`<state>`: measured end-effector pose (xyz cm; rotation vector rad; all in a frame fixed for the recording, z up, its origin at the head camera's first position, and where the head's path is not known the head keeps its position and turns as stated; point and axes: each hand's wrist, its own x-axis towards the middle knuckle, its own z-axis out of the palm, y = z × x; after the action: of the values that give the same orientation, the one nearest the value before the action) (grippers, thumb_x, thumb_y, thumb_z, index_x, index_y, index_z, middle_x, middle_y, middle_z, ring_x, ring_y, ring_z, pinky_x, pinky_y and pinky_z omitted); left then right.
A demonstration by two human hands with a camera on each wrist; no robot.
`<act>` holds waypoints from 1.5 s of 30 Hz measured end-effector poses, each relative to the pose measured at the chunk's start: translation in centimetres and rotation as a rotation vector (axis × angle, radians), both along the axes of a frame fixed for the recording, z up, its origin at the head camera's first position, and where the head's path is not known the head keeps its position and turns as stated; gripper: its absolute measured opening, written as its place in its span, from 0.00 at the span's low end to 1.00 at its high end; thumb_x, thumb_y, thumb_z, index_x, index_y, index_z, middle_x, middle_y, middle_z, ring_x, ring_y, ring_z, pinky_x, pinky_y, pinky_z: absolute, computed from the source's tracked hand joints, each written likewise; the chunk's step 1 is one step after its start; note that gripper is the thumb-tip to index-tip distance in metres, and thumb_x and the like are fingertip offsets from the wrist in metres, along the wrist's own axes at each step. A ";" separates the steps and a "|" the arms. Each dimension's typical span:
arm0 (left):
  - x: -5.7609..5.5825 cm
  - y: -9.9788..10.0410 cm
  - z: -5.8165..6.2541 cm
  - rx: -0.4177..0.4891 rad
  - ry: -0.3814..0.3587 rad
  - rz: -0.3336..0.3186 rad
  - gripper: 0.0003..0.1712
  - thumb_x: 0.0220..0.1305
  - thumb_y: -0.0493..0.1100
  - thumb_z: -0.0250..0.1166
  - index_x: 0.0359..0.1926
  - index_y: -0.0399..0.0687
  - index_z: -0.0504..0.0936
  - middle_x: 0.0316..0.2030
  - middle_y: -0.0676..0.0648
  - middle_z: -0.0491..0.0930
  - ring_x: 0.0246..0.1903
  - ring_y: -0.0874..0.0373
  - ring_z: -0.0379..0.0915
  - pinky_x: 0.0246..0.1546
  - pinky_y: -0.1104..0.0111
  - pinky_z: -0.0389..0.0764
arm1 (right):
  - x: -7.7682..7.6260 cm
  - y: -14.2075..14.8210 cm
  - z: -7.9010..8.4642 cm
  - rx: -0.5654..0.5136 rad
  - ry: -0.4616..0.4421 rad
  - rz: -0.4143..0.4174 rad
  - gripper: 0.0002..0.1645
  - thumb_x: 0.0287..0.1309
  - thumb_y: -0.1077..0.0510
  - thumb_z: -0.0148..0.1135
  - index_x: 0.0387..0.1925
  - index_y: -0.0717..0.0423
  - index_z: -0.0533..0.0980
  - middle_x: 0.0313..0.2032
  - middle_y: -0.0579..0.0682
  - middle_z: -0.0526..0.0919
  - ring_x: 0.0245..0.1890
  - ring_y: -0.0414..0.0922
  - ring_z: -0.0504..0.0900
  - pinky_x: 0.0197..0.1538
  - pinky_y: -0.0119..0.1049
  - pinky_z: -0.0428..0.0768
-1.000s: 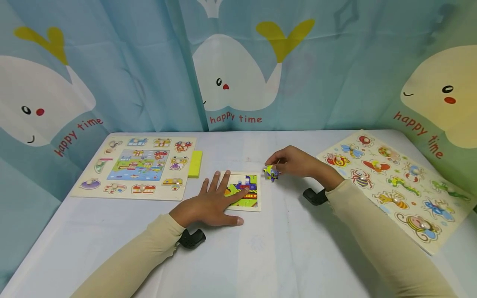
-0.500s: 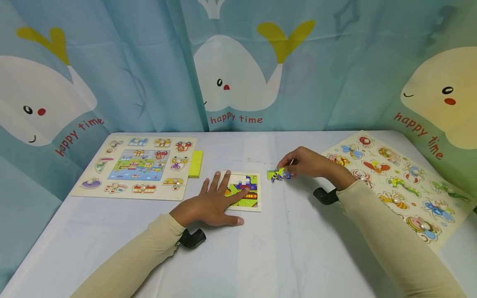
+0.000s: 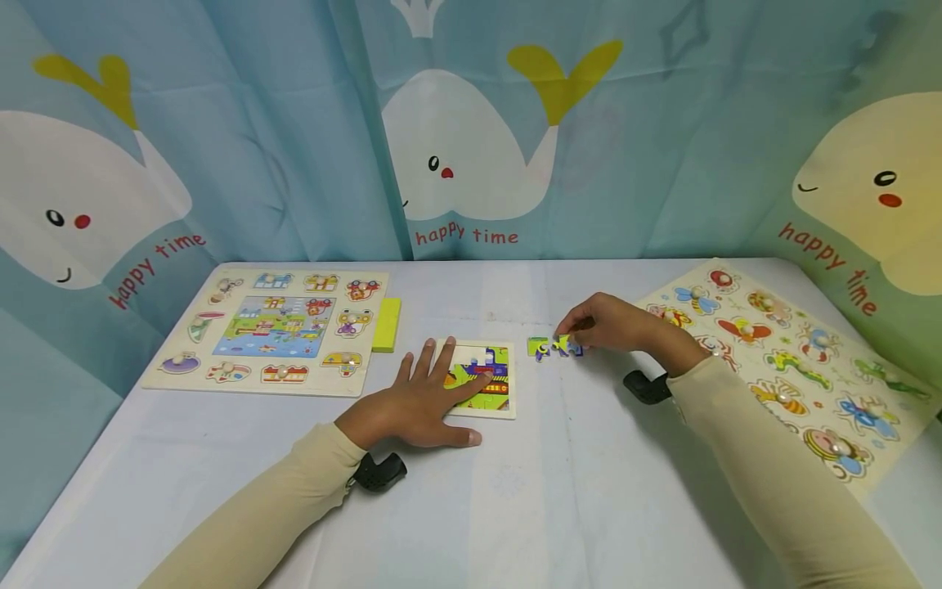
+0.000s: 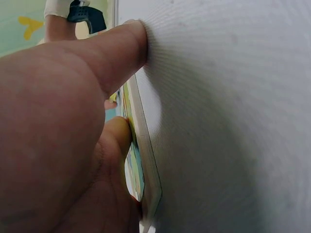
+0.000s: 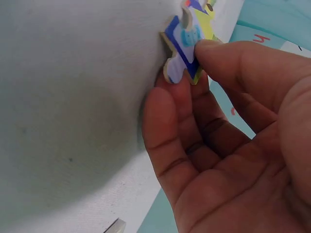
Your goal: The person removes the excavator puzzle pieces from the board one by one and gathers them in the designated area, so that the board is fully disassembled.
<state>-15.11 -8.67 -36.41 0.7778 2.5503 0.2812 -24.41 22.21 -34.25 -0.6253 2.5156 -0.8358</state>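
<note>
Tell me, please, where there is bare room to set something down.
The table is bare between the sleeves, nearer than the small puzzle, and beyond that puzzle toward the curtain. Around the right hand, pieces and the insect board crowd it.

The person's sleeves [image 3: 294, 483] are long, plain and beige; a hooked black device [image 3: 380, 472] sits at each wrist.

Reads "happy time" [image 3: 156, 272] in red 3 times on the curtain [image 3: 309, 164], head view: at 9 o'clock, rising beside 1 whale [image 3: 81, 184]; at 12, level beneath another whale [image 3: 467, 151]; at 3, descending beneath a yellowish whale [image 3: 883, 147]. Shows as red fragments [image 5: 261, 38] in right-wrist view.
</note>
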 end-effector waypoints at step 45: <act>-0.3 1.5 1.4 0.028 0.029 0.001 0.47 0.59 0.68 0.62 0.75 0.66 0.55 0.76 0.41 0.29 0.73 0.45 0.16 0.65 0.44 0.22 | -0.2 -2.3 0.7 0.049 0.185 -0.020 0.12 0.62 0.66 0.59 0.45 0.62 0.83 0.45 0.55 0.84 0.39 0.46 0.79 0.47 0.45 0.77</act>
<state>-15.37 -7.12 -35.04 0.7969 2.5793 0.3089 -24.56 19.88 -33.50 -0.6906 2.7036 -0.7514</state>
